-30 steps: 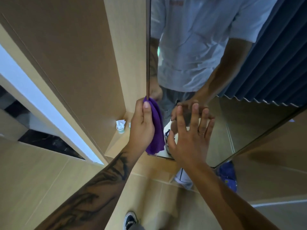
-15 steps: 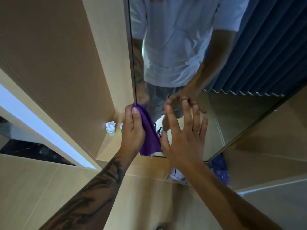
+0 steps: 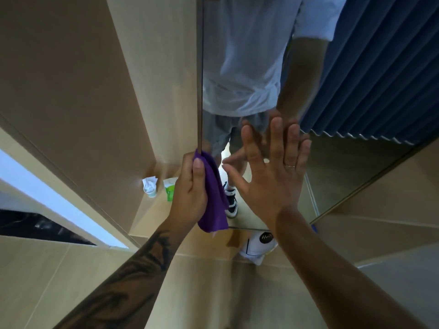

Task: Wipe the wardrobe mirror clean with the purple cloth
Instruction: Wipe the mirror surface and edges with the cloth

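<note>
- The cloth is bunched in the left hand, pressed against the left edge of the mirror near its bottom corner; its loose end hangs down past the mirror's lower edge.
- The left hand's fingers are curled round the cloth, thumb laid along it, pinching it over the thin frame edge, which looks like a way to wipe the rim and the glass beside it in one pass.
- The right hand lies flat on the glass just beside the cloth, fingers straight and spread wide, holding nothing; I judge it steadies the door so the wiping pressure does not swing it.
- A ring shows on one right finger.
- Whether the glass carries smears is hard to tell at this steep angle.
- On the floor left of the mirror stand a white cup and a green pack; a white bag sits below the mirror.
</note>
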### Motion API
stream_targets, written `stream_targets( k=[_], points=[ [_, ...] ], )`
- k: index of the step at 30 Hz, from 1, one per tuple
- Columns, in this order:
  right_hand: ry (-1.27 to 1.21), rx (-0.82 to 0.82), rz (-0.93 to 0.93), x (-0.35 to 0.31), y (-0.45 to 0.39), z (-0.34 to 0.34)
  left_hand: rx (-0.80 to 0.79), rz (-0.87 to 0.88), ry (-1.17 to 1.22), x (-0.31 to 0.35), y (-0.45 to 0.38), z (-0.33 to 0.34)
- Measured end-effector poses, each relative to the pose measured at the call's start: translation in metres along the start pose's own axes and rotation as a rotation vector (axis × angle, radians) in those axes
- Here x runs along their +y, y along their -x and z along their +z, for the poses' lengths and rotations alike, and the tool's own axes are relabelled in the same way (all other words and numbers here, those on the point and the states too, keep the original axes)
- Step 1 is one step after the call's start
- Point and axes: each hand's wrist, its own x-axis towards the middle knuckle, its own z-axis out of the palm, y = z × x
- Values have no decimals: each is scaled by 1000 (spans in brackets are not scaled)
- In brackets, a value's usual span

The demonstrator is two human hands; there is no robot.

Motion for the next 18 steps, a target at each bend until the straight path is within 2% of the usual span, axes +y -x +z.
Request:
stream_targets(
  k=[3,6,11,15,18],
  points=[
    [25,62,-14,8,2,8,-2,-39,-10,-10,5,3],
    [19,120,30,8,17,19,5,-6,-25,-17,4,2],
    [70,136,15,26,48,44,-14,-15,-4,-16,3,2],
    [93,139,23,24,46,54,32,165,67,17,-19,-2],
    [87,130,27,21,47,57,66,232,95,34,-34,0]
  ],
)
